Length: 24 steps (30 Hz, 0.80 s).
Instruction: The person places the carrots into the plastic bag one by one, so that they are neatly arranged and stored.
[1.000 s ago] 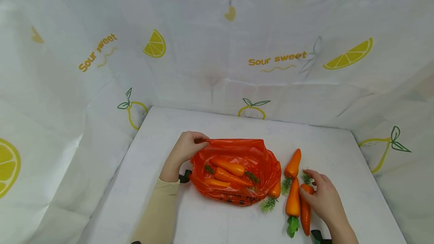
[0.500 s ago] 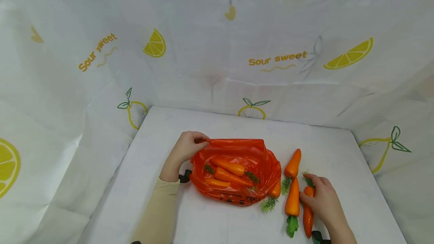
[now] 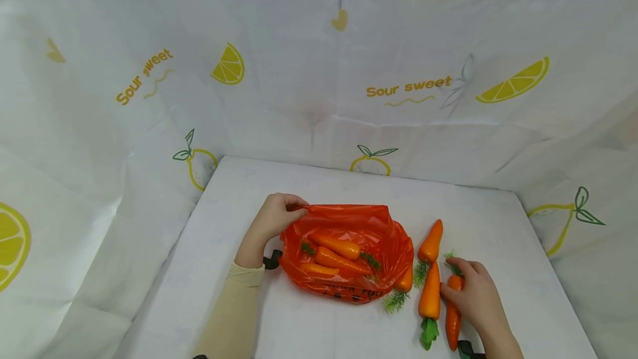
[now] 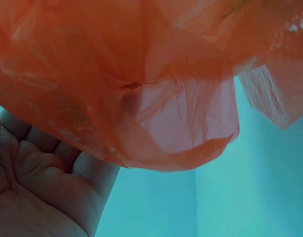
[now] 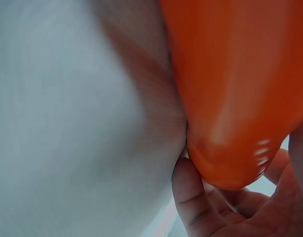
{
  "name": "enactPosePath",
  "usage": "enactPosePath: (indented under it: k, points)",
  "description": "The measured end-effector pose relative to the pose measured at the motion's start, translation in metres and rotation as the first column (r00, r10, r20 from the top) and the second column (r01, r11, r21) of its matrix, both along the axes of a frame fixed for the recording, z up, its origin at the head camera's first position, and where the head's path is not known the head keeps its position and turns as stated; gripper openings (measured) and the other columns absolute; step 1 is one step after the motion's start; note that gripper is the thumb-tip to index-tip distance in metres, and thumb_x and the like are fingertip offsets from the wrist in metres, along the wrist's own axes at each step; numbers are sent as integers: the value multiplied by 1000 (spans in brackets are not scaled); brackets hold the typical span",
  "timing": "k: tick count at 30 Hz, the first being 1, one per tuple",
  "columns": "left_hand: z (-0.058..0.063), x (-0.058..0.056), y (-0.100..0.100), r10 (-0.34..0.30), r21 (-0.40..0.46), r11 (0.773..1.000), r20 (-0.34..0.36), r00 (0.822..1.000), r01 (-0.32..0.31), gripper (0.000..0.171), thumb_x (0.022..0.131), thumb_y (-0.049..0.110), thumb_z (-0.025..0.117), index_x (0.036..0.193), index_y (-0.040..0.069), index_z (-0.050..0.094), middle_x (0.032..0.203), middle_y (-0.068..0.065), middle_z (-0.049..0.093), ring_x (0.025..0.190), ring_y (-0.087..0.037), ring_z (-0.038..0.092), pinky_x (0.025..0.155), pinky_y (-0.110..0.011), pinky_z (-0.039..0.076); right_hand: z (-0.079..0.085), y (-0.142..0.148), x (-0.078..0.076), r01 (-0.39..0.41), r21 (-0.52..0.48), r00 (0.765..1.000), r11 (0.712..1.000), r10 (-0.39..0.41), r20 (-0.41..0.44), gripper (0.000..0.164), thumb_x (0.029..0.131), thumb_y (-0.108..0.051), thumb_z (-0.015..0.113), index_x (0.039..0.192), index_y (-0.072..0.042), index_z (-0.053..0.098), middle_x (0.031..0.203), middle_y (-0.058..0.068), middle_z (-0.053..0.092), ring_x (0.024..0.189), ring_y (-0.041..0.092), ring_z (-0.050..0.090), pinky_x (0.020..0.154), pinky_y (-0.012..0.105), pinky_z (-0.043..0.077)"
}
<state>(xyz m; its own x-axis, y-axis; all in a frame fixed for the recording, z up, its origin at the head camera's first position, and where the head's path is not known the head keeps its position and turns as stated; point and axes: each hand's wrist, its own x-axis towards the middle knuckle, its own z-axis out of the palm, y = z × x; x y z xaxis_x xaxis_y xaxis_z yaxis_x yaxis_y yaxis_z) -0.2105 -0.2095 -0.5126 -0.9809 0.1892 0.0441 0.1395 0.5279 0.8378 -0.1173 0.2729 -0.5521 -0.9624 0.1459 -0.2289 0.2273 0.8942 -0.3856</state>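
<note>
An orange-red plastic bag lies with its mouth spread, and my left hand pinches its upper left rim. Several carrots with green tops show inside. The left wrist view has the bag's film hanging over my palm. To the right, my right hand holds a carrot at its thick, leafy end, thumb on the left and fingers on the far side. That carrot's rounded end sits between the fingers in the right wrist view; the hand's back hides part of it overhead.
Two carrots lie end to end between bag and right hand, a far one and a near one. Another carrot lies against the bag's right side, leaves outward. Printed white sheeting surrounds the white table.
My right hand's fingers have drawn in around the carrot's leafy end, and that carrot has shifted slightly right and nearer. The left hand and bag have stayed in place.
</note>
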Motion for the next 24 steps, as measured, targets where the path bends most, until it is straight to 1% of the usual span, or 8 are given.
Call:
enactPosePath:
  k: [3, 7, 13, 16, 21, 22, 24]
  points:
    - [1, 0, 0, 1, -1, 1000, 2, 1000, -1, 12, 103, 19, 81, 112, 20, 88, 110, 2, 84, 100, -17, 74, 92, -42, 65, 3, 1, 0, 11, -4, 1000, 1000, -11, 11, 73, 88, -29, 87, 148, 3, 61, 148, 41, 47, 121, 55, 56, 110, 75, 50]
    - [1, 1, 1, 2, -2, 1000, 5, 1000, -2, 12, 103, 19, 81, 111, 20, 88, 109, 2, 83, 99, -17, 74, 92, -42, 65, 7, 5, 0, 17, -9, 1000, 1000, -17, 18, 75, 88, -31, 87, 150, 2, 59, 148, 42, 47, 119, 55, 56, 108, 75, 52]
    - [2, 1, 0, 4, 1, 1000, 13, 1000, -4, 12, 103, 19, 81, 112, 20, 88, 110, 2, 83, 99, -17, 74, 92, -41, 65, 16, 9, -1, 35, 1, 999, 999, -35, -16, 75, 90, -31, 89, 151, 0, 58, 145, 41, 51, 112, 52, 58, 101, 69, 59]
    - [2, 0, 0, 3, 3, 1000, 16, 1000, -3, 12, 104, 19, 80, 112, 19, 88, 110, 2, 83, 99, -16, 74, 93, -41, 65, 22, 11, -2, 31, 0, 999, 1000, -31, -36, 75, 91, -31, 89, 151, -1, 57, 145, 41, 52, 113, 52, 58, 98, 68, 61]
    - [2, 1, 1, 4, 3, 1000, 14, 1000, -4, 11, 103, 19, 80, 111, 20, 88, 109, 2, 83, 99, -17, 74, 93, -42, 65, 33, 16, -4, -3, 0, 994, 1000, 3, -112, 71, 93, -29, 88, 151, -1, 58, 145, 40, 55, 114, 53, 58, 98, 72, 58]
    - [3, 2, 1, 5, 3, 1000, 13, 1000, -5, 11, 103, 19, 81, 111, 20, 88, 109, 2, 83, 99, -17, 74, 93, -42, 65, 36, 17, -5, -13, 0, 991, 1000, 13, -132, 70, 93, -29, 87, 150, -1, 59, 144, 40, 55, 113, 52, 59, 97, 72, 57]
    - [3, 2, 1, 4, 5, 1000, 13, 1000, -4, 11, 103, 19, 81, 111, 20, 88, 109, 2, 83, 100, -17, 74, 93, -43, 65, 41, 18, -6, -23, -1, 985, 1000, 22, -172, 68, 94, -28, 87, 149, -1, 60, 143, 40, 56, 109, 50, 60, 93, 70, 60]
